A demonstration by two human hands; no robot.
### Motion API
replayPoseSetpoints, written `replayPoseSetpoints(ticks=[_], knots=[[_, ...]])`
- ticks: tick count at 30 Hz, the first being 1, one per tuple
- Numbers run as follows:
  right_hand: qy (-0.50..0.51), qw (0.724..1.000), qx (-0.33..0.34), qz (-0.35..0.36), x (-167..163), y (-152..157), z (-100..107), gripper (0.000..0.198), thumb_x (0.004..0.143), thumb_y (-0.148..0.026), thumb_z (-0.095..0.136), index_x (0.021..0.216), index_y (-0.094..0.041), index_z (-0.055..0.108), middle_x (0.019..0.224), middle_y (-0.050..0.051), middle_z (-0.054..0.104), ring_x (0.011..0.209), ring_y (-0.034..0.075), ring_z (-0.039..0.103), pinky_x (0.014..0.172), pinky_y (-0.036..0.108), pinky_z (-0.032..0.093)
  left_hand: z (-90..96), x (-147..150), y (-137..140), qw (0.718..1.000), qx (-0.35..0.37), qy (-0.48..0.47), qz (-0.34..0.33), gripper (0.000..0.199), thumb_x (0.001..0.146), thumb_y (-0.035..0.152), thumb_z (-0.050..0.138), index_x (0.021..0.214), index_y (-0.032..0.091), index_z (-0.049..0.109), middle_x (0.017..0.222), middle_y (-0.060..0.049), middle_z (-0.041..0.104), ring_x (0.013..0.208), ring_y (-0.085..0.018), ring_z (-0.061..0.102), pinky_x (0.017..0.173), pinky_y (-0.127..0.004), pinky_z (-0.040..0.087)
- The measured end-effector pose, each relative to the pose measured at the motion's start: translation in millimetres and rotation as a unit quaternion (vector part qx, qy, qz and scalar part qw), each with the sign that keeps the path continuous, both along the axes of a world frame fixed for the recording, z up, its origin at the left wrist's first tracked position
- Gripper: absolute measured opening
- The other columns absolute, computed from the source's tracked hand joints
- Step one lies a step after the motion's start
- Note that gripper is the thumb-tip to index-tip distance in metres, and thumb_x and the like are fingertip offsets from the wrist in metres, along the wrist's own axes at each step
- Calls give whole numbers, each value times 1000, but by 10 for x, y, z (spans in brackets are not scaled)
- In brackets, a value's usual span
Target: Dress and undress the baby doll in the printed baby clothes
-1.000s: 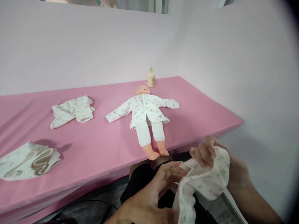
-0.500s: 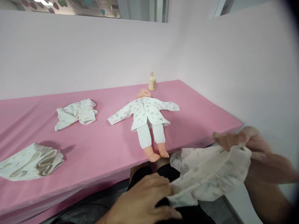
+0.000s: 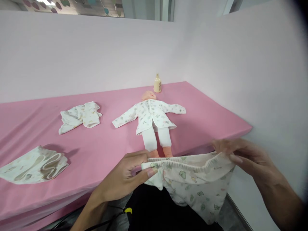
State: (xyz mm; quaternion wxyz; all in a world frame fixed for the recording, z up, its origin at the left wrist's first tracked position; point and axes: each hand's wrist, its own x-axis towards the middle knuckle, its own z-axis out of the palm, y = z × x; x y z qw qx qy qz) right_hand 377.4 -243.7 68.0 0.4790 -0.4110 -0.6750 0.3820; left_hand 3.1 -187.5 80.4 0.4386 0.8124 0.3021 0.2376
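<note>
Head view: two hands [image 3: 122,179] stretch a printed garment [image 3: 192,186] by its waistband!

Right up close, a black-clad lap [image 3: 151,211] fills the bottom of the scene, a dark cable [image 3: 113,219] with a yellow band [image 3: 128,210] running just to the left. Above that lap hangs the garment, white with small printed figures, its gathered waistband [image 3: 183,163] drawn out between the two sides. And look at the grip: the left hand has its thumb in front and its fingers curled behind, clamped on the left end. Over on the other side, the right hand [image 3: 247,157], slightly blurred, pinches the right end between thumb and fingers.

Beyond, the pink-covered table [image 3: 101,154]. Near its front on the left lies a folded printed cloth [image 3: 26,166]. In the middle it's the doll [image 3: 149,141], flat on its back, arms spread, in a printed jacket [image 3: 144,117] and white leg coverings [image 3: 165,137], its feet hidden behind the waistband! Farther back to the left rests a smaller printed garment [image 3: 79,118]. Near the doll's head stands a pale yellow bottle [image 3: 158,85], close to the plain wall [image 3: 96,54].
</note>
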Motion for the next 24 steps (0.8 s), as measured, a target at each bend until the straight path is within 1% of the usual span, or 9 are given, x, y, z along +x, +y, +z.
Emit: replayPoseSetpoints(ticks=[3, 5, 8, 11, 14, 16, 18, 22, 24], knots=[[-107, 991, 1, 75, 4, 20, 166, 27, 91, -29, 68, 117, -34, 73, 93, 7, 69, 77, 22, 64, 62, 34, 53, 46, 23, 85, 1000, 26, 6, -2, 29, 101, 33, 55, 78, 15, 56, 86, -2, 58, 76, -11, 53, 68, -22, 45], [-171, 979, -9, 108, -9, 58, 251, 32, 89, -28, 71, 121, -32, 72, 98, 7, 70, 81, 22, 65, 65, 34, 54, 115, 36, 144, 998, 61, 4, 3, 26, 101, 31, 56, 80, 15, 58, 85, -2, 56, 77, -11, 52, 69, -22, 44], [-276, 954, 2, 118, -84, 134, 289, 30, 89, -32, 73, 118, -29, 73, 94, 6, 68, 83, 21, 62, 69, 34, 52, 259, 88, 201, 993, 114, -15, 16, 20, 99, 30, 59, 86, 16, 63, 93, -4, 58, 87, -12, 54, 78, -25, 48], [-360, 924, 76, 103, -273, 182, 251, 23, 87, -41, 76, 105, -27, 75, 84, 4, 65, 83, 21, 56, 80, 38, 46, 393, 192, 197, 989, 144, -25, 21, 22, 95, 35, 65, 81, 17, 65, 108, -7, 61, 101, -16, 56, 90, -30, 50], [-370, 912, 144, 103, -573, 182, 212, 27, 83, -49, 79, 86, -24, 70, 73, 1, 60, 76, 19, 51, 83, 39, 41, 464, 322, 158, 990, 138, -21, -18, 24, 94, 38, 67, 81, 18, 65, 108, -6, 64, 101, -17, 59, 90, -32, 51], [-359, 913, 164, 106, -756, 179, 206, 26, 88, -47, 74, 80, -23, 68, 68, 0, 58, 71, 18, 49, 81, 38, 39, 477, 381, 139, 990, 136, -9, -41, 25, 95, 37, 66, 80, 17, 64, 97, -4, 66, 93, -15, 60, 88, -30, 50], [-351, 914, 166, 121, -841, 204, 219, 24, 96, -41, 66, 82, -23, 69, 66, 0, 59, 69, 17, 48, 78, 37, 38, 477, 376, 143, 987, 152, 7, -44, 29, 96, 38, 65, 77, 17, 62, 86, -2, 64, 85, -13, 58, 84, -29, 49], [-309, 932, 97, 160, -615, 365, 293, 18, 100, -34, 60, 101, -24, 75, 79, 3, 68, 74, 17, 55, 69, 32, 40, 492, 152, 228, 982, 184, 44, -26, 32, 95, 39, 65, 73, 17, 59, 73, 0, 57, 72, -12, 52, 69, -26, 44], [-274, 946, 59, 162, -408, 469, 340, 15, 97, -33, 64, 97, -24, 76, 83, 3, 69, 76, 17, 58, 66, 31, 43, 516, 13, 283, 980, 192, 54, -9, 30, 94, 37, 67, 73, 17, 59, 70, 1, 55, 68, -10, 49, 63, -25, 41]])
